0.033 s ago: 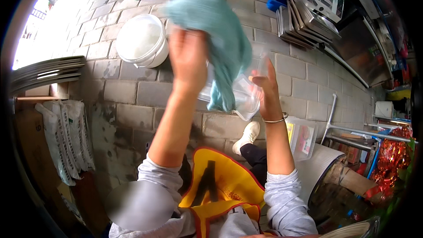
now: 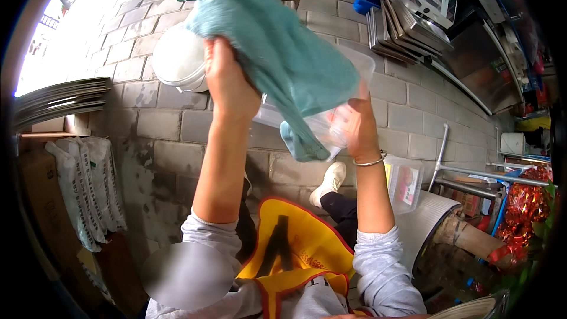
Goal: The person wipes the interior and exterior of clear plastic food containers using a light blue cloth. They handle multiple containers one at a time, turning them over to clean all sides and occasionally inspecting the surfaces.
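Nearest, grey sleeves pushed up the forearms and a yellow apron with red trim across the lap.

Further out, both hands raised in front. Left hand closed on a bunch of the teal cloth, soft and rumpled like terry, draped down over the work. Right hand, thin bracelet at the wrist, gripping the rim of a clear plastic container, rigid, see-through, boxy with rounded corners, tilted and held in the air between the hands, partly hidden under the cloth.

Looks like wiping or drying of the container, midway rather than finished. Likely called for next: steady hold with the right, cloth pushed round the inside walls and corners with the left, care with slick plastic.

Below, grey brick paving, rough and stained. Another clear container with a coloured label standing near the right elbow, a white shoe beside it. White round tub beyond the left hand. Folded sacks at the left; stacked metal trays leaning farthest off.
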{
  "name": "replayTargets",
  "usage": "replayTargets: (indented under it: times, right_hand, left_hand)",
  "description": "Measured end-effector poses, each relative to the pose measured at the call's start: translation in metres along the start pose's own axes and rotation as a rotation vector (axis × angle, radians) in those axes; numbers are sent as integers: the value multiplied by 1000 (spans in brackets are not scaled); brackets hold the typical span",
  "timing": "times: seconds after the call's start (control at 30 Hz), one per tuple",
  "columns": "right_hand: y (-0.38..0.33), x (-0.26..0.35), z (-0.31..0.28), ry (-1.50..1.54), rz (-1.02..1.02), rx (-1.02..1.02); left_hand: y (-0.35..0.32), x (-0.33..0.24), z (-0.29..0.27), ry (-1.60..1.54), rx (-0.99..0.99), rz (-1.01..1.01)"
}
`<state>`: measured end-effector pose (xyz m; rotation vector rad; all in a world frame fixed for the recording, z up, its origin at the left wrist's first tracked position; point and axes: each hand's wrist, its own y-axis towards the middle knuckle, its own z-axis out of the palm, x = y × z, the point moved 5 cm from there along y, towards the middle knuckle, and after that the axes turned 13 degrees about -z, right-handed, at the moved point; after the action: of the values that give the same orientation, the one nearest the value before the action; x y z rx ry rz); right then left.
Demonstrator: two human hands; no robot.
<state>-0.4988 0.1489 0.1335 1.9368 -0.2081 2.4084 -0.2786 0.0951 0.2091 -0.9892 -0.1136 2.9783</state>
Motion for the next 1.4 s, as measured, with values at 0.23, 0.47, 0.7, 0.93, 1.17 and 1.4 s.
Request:
replayTargets:
  times: [0.23, 0.47, 0.7, 0.93, 1.17, 1.4]
  right_hand:
    - [11, 1, -12, 15, -31, 45]
    - [-1, -4, 36, -195, -181, 285]
    - [-8, 35, 40, -167, -345, 217]
    - [-6, 48, 31, -321, -424, 189]
    - [8, 61, -11, -339, -481, 160]
    - [10, 42, -29, -11, -324, 133]
  left_hand:
    - [-12, -3, -9, 329, -14, 129]
    - [-22, 29, 26, 1688, 153, 831]
    - [-25, 32, 10, 1860, 83, 672]
    - [-22, 31, -2, 1880, 9, 505]
    - [3, 25, -37, 1903, -113, 95]
    - [5, 26, -42, 1654, -153, 225]
